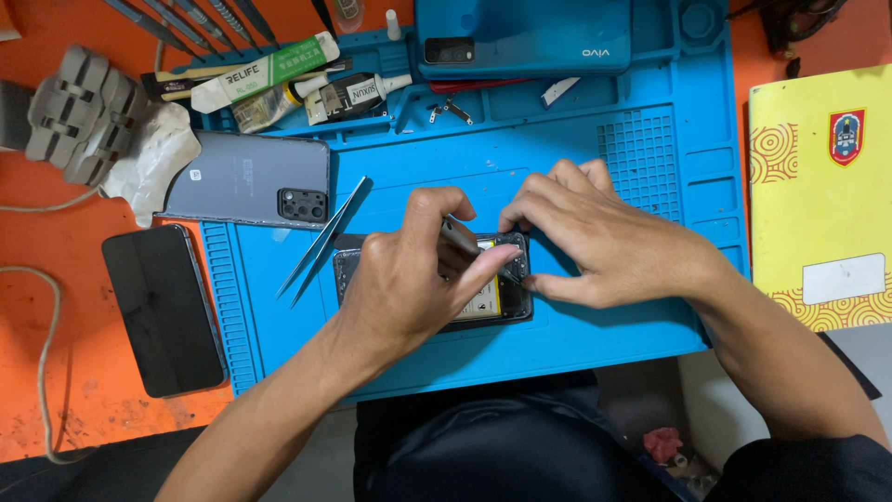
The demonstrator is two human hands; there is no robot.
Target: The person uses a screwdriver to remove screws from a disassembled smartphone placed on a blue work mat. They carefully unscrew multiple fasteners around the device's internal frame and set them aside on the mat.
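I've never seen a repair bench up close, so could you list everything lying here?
Work mat: one, blue, middle of the orange table.
Opened phone: one, black, on the mat under both hands.
Thin tool: one, metal, in the left hand, tip at the opened phone.
Tweezers: one, silver, on the mat left of the hands.
Grey phone: one, back up, at the mat's left edge.
Black phone: one, screen up, on the table at left.
Blue phone: one, back up, top of the mat.
Tubes: several, top left of the mat.
Yellow book: one, at right.
Left hand: one, gripping the thin tool.
Right hand: one, steadying the opened phone.
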